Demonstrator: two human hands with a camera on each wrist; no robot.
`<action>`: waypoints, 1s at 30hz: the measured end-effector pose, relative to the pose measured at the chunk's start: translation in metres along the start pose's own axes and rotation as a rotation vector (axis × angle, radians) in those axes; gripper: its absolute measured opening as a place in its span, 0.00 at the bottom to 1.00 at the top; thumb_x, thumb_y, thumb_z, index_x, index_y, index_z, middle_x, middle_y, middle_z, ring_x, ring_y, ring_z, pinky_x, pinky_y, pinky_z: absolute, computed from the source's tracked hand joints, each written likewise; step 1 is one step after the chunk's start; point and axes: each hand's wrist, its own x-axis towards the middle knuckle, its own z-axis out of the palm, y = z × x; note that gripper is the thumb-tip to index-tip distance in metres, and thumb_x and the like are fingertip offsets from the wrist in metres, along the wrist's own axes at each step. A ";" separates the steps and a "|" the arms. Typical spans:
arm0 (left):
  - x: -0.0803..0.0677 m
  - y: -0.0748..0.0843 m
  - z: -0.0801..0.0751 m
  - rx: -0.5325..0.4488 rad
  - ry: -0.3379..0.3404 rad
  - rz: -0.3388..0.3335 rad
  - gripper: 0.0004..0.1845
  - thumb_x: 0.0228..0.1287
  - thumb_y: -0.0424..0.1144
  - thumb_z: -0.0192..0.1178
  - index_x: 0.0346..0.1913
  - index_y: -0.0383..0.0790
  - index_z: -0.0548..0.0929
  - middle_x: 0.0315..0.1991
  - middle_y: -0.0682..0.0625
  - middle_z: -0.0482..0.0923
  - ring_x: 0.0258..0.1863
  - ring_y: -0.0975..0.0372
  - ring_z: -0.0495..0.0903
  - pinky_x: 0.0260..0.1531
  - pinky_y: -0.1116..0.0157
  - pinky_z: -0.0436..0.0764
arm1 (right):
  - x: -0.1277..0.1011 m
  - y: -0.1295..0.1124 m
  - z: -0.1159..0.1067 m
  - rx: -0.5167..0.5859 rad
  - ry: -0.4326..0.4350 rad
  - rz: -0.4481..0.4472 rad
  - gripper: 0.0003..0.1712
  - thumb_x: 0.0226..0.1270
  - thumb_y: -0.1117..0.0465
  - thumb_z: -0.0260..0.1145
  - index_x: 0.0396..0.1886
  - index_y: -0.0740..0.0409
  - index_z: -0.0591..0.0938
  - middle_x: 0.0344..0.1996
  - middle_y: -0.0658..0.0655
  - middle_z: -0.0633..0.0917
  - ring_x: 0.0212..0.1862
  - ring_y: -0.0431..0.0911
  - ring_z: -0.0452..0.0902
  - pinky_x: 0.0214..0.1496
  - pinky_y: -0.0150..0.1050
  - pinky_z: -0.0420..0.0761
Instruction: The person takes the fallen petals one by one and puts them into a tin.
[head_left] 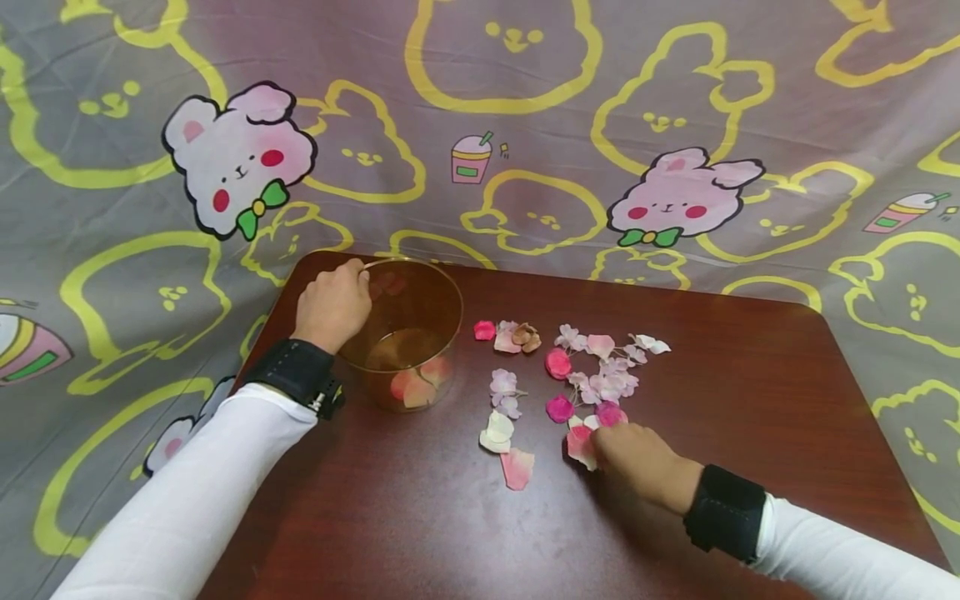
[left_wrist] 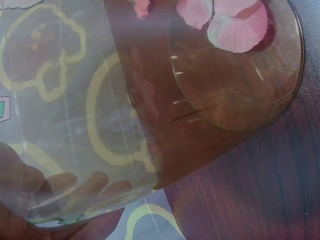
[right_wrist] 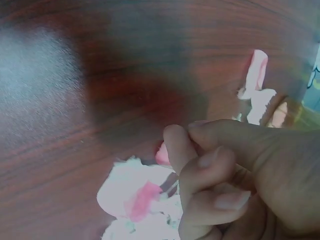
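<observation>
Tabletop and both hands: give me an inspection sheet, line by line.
Surface: dark red-brown wooden table, glossy, with rounded corners.
Job's things: clear amber-tinted plastic bowl with a few pink petals inside; loose pink, white and magenta petals scattered right of the bowl.
Clutter: one brown, dried-looking petal among the others.
Hands: left hand grips the bowl's rim; right hand has its fingers curled at a pink and white petal on the table; whether it pinches the petal cannot be told.
Cables: nothing seen.
Surroundings: grey cloth with yellow outlines and pink cartoon rabbits behind and around the table.
</observation>
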 end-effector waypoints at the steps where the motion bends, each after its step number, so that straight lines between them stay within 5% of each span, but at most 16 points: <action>1: 0.000 0.000 0.000 0.001 0.002 -0.001 0.19 0.81 0.41 0.42 0.63 0.34 0.74 0.54 0.26 0.80 0.50 0.31 0.80 0.46 0.37 0.77 | 0.000 0.000 -0.002 0.000 0.006 -0.008 0.09 0.56 0.61 0.78 0.32 0.55 0.85 0.19 0.47 0.79 0.23 0.41 0.70 0.28 0.33 0.74; 13: 0.000 0.000 0.001 -0.004 0.006 0.003 0.19 0.81 0.41 0.42 0.62 0.35 0.75 0.53 0.26 0.80 0.50 0.30 0.80 0.46 0.36 0.77 | -0.005 -0.002 -0.014 -0.082 0.155 -0.208 0.13 0.58 0.61 0.77 0.36 0.53 0.80 0.23 0.46 0.77 0.26 0.38 0.66 0.28 0.30 0.69; 30: 0.000 0.000 0.001 -0.011 0.014 0.016 0.18 0.81 0.41 0.43 0.60 0.33 0.75 0.52 0.26 0.81 0.49 0.31 0.81 0.45 0.37 0.78 | -0.002 -0.029 -0.033 -0.159 0.201 -0.099 0.07 0.59 0.63 0.75 0.26 0.53 0.83 0.15 0.44 0.72 0.19 0.39 0.63 0.21 0.30 0.62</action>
